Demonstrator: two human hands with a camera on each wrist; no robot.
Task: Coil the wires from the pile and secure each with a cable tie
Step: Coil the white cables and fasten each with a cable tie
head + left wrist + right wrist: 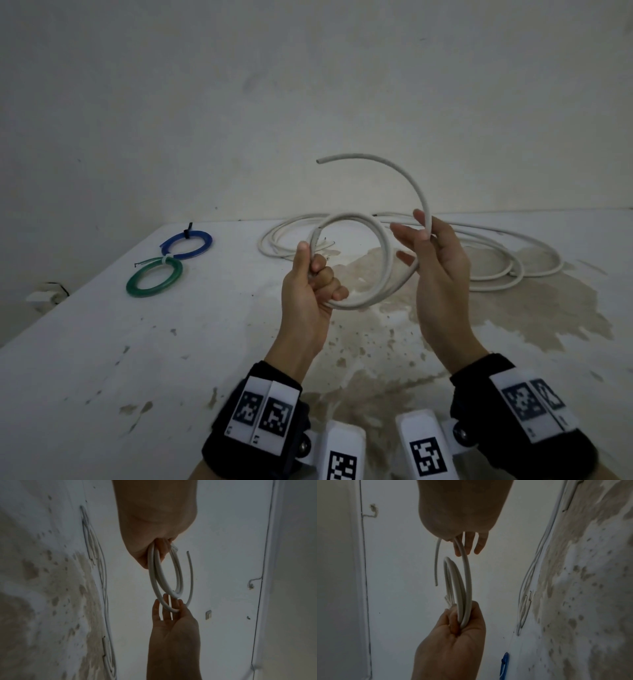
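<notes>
White wire hangs in the air in front of you, above the counter, already wound into a couple of turns. From the head view, your left hand is clenched round the gathered turns at their near-left edge, thumb up, which keeps the loops from springing apart. Your right hand carries the free tail against its thumb with the fingers nearly straight, so the tail can slide as you steer it; its cut end curls up and over, not yet laid onto the coil. Behind lies the pile of white wires, spread loosely on the counter. At the far left sit a blue coil and a green coil, each tied. No loose cable tie shows.

In the left wrist view the turns run from your left palm down to the fingers of your right hand, which cradle the outermost loop.

In the right wrist view the left hand grips the bundle firmly; the picture is dim, so I think there are two or three turns. Nothing stands between your hands.
</notes>
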